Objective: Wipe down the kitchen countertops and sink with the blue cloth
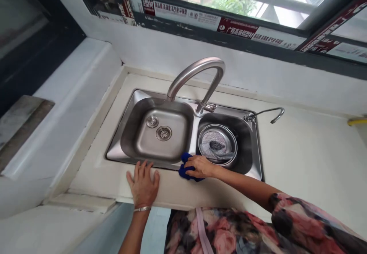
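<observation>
My right hand [199, 166] grips a dark blue cloth [190, 173] at the front edge of the steel double sink [117, 151], just below the divider between the basins. The cloth touches both the rim and the cream countertop [100, 181]. Farther left, my left hand [143, 185] lies on the counter with its fingers spread, the tips near the sink's front rim; it holds nothing. A round strainer basket [210, 136] with a grey cloth [215, 154] in it sits in the right basin.
A large curved faucet [197, 65] rises behind the divider. A thin tap [265, 112] stands at the back right corner. The left basin has a drain [163, 133] and a small round metal piece [152, 121]. Behind the counter are a wall and window.
</observation>
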Demonstrator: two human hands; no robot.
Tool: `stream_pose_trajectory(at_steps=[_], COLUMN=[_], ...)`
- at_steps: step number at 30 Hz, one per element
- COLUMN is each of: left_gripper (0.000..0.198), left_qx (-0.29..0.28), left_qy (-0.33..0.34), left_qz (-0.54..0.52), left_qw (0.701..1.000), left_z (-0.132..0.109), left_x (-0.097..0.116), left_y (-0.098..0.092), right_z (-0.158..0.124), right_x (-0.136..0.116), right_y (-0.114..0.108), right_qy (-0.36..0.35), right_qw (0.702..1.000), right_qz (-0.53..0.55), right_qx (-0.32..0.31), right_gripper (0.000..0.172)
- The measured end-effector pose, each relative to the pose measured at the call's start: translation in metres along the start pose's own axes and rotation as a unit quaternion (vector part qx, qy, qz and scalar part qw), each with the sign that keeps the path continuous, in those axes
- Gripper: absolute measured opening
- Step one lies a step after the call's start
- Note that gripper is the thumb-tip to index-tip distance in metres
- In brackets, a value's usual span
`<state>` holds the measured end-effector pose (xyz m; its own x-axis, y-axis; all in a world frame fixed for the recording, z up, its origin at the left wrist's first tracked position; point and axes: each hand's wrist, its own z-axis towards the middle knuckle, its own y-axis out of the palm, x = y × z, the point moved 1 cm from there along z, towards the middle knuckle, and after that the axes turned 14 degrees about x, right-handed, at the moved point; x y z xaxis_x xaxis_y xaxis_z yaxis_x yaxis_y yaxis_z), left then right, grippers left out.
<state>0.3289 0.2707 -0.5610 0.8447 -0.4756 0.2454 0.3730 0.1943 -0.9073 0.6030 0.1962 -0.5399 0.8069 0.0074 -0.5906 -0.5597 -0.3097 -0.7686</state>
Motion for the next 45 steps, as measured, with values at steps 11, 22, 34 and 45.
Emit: stream_pose_trajectory(at_steps=[11,22,34,45], left_gripper=[0.045,0.057,0.053,0.063], left_qx=[-0.016,0.131,0.117,0.122], left_qy=[-0.037,-0.14,-0.114,-0.271], left_qz=[-0.016,-0.114,-0.119,-0.019], left_qw=[0.999,0.975,0.979,0.955], left_z=[-0.001,-0.015,-0.012,0.007], left_x=[0.0,-0.018,-0.054,-0.057], left_y=[0.001,0.001,0.004,-0.005], right_z=[0.082,0.169,0.016,-0.038], right_x=[-0.031,-0.081,-0.004,0.01], right_y=[0.024,0.048,-0.063,-0.005], right_qy=[0.002,-0.104,0.023,0.076], right_qw=[1.0,0.974,0.995,0.991], right_qz=[0.009,0.2,-0.092,0.096], right_qx=[-0.004,0.034,-0.005,0.054], right_gripper=[0.03,0.031,0.024,0.023])
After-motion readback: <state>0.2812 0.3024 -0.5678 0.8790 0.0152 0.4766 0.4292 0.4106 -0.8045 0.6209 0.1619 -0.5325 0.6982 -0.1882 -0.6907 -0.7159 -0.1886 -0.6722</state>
